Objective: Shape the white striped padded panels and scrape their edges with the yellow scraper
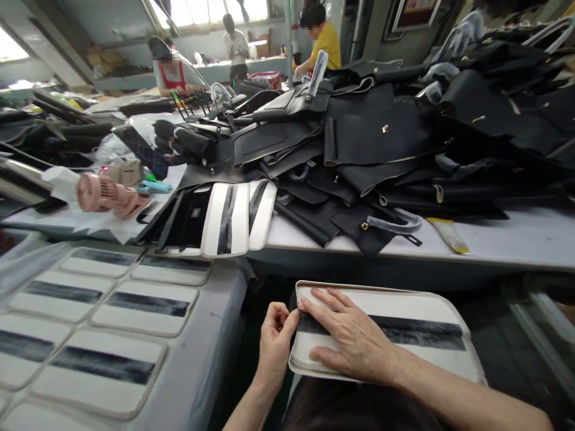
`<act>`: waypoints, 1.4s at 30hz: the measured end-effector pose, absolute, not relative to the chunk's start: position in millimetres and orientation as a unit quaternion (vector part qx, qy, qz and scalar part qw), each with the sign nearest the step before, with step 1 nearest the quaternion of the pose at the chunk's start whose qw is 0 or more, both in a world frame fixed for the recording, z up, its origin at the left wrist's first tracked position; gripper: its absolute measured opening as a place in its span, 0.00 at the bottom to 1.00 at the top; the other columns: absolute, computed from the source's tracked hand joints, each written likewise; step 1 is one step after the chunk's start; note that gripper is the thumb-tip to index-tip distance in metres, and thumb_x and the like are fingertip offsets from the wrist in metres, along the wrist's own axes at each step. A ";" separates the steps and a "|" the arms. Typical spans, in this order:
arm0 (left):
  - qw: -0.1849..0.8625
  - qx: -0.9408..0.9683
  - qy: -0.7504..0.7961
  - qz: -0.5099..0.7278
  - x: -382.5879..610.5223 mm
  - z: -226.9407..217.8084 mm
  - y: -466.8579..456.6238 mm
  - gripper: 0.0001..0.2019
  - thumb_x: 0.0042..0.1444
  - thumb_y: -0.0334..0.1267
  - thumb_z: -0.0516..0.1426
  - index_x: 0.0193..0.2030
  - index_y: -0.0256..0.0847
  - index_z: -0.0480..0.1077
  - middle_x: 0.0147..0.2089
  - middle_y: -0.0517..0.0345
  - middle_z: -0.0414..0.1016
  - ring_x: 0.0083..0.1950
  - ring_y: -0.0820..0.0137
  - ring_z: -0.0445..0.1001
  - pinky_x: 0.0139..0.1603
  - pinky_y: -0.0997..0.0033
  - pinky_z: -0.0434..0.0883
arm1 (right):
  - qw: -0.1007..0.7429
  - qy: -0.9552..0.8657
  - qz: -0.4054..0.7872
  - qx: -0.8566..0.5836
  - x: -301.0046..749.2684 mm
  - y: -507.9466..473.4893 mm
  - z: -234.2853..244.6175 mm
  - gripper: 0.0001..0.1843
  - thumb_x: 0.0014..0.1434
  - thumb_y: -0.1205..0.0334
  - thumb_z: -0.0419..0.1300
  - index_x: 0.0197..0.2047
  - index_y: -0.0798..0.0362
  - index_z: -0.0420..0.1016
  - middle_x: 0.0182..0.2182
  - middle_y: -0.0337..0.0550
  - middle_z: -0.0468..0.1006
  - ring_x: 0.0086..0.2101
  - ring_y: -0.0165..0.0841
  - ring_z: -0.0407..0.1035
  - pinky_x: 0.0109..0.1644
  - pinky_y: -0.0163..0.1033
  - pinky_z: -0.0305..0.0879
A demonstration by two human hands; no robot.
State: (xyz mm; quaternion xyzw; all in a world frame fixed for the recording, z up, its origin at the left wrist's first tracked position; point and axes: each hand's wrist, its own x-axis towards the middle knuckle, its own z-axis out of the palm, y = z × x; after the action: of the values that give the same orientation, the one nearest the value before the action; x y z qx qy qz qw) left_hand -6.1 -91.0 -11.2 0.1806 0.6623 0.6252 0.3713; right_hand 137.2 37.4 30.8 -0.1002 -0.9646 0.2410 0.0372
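A white rounded panel with a black smeared stripe and a raised rim lies flat in front of me, over my lap. My right hand rests on its left part, fingers stretched out and palm down. At the panel's left edge my left hand is closed, its thumb and curled fingers pinching at the rim beside my right fingertips. Whatever lies between those fingers is mostly hidden. Two similar striped panels lean together at the table's front edge, beside black bag pieces.
Several striped panels lie in rows on a covered table at left. A big heap of black leather-like bag parts covers the table ahead. A pink fan and a small yellow-edged packet lie there. People work behind.
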 end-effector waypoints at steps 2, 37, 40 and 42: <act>0.367 0.185 0.666 0.622 -6.5 -8.8 -89.9 0.17 0.56 0.48 0.62 0.31 0.42 0.60 0.30 0.67 0.55 0.31 0.74 0.56 0.33 0.77 0.60 | 0.036 -0.965 0.240 -0.097 137.3 38.8 30.9 0.43 0.60 0.42 0.58 0.72 0.53 0.52 0.68 0.46 0.59 0.68 0.42 0.49 0.72 0.53 0.46; 0.440 0.193 0.584 0.654 -20.9 -19.7 -85.2 0.16 0.61 0.44 0.59 0.54 0.47 0.64 0.61 0.55 0.68 0.65 0.59 0.64 0.66 0.58 0.59 | 0.208 -0.679 0.626 -0.323 184.6 59.3 65.3 0.15 0.64 0.50 0.59 0.49 0.46 0.77 0.44 0.44 0.80 0.45 0.37 0.73 0.50 0.42 0.69; 0.454 0.183 0.576 0.654 -19.4 -18.2 -86.8 0.21 0.61 0.45 0.59 0.60 0.47 0.63 0.65 0.53 0.66 0.66 0.57 0.62 0.68 0.56 0.57 | 0.174 -0.847 0.428 -0.264 189.7 45.2 53.6 0.20 0.68 0.54 0.55 0.61 0.44 0.69 0.59 0.42 0.73 0.59 0.38 0.64 0.64 0.47 0.61; 0.457 0.176 0.576 0.654 -17.8 -17.9 -88.1 0.24 0.60 0.45 0.59 0.62 0.47 0.63 0.67 0.52 0.63 0.68 0.57 0.61 0.69 0.56 0.56 | 0.155 -0.911 0.319 -0.211 190.0 37.7 44.5 0.24 0.69 0.57 0.53 0.67 0.46 0.61 0.64 0.41 0.67 0.63 0.38 0.59 0.66 0.48 0.59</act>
State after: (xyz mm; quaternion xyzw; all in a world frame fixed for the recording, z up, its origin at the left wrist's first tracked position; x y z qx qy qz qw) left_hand -17.8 -88.1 -17.9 0.1755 0.5762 0.6544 0.4571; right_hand 190.0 37.7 44.5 -0.2105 -0.9110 0.3189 0.1549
